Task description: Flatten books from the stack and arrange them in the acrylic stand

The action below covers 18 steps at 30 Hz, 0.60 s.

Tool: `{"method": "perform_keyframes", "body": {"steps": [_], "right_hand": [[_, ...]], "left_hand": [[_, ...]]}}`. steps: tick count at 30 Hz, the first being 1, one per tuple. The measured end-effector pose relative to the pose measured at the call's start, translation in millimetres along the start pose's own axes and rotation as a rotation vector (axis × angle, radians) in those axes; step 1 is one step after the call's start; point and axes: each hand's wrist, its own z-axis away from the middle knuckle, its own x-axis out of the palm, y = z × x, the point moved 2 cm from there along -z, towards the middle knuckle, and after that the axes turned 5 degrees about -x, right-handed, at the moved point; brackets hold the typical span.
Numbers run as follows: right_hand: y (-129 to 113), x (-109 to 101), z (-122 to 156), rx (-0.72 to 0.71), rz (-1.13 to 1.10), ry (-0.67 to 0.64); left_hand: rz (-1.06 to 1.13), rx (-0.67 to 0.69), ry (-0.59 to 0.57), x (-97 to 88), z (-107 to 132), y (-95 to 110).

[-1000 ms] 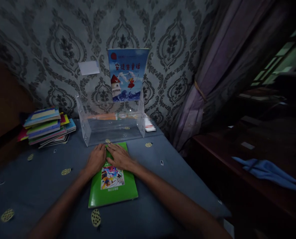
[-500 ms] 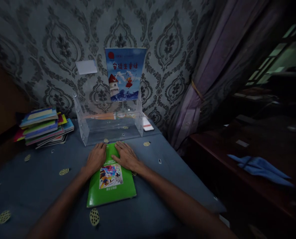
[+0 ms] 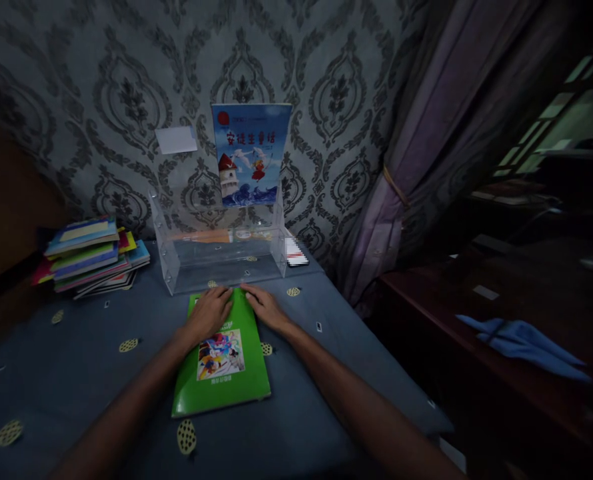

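A green book (image 3: 231, 383) with a colourful picture on its cover lies on the cloth-covered table, its lettering upside down from where I look. My left hand (image 3: 210, 313) rests flat across the upper part of the cover, fingers stretched out. At the book's far right corner, my right hand (image 3: 266, 308) touches the edge with its fingers extended. Just beyond both hands stands a clear acrylic rack (image 3: 216, 270). A blue picture book (image 3: 254, 157) stands upright at the rack's back right.
To the left is an untidy stack of books (image 3: 89, 257). A white card (image 3: 176, 140) shows above the rack's left side. The patterned wall (image 3: 336, 87) closes the back, with a tied curtain (image 3: 384, 213) at right. A blue cloth (image 3: 521, 343) lies on a dark red surface.
My left hand has slid right over the cover. My right hand has moved off the cover's middle to the far right corner. The book stays nearly in place.
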Motion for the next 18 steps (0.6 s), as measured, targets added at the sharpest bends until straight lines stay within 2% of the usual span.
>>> {"method": "perform_keyframes", "body": {"steps": [4,9,14,18], "right_hand": [[10,-4,-5,0.039,-0.070,0.047],[24,-7,-7,0.076,-0.127,0.095],[25,-7,-8,0.078,-0.140,0.086],[13,-4,3,0.064,-0.125,0.059]], "left_hand": [[0.078,0.104,-0.043,11.8,-13,8],[0.136,0.112,-0.105,17.0,-23,15],[0.167,0.130,-0.055,16.6,-27,15],[0.190,0.162,-0.018,18.3,-27,12]]}}
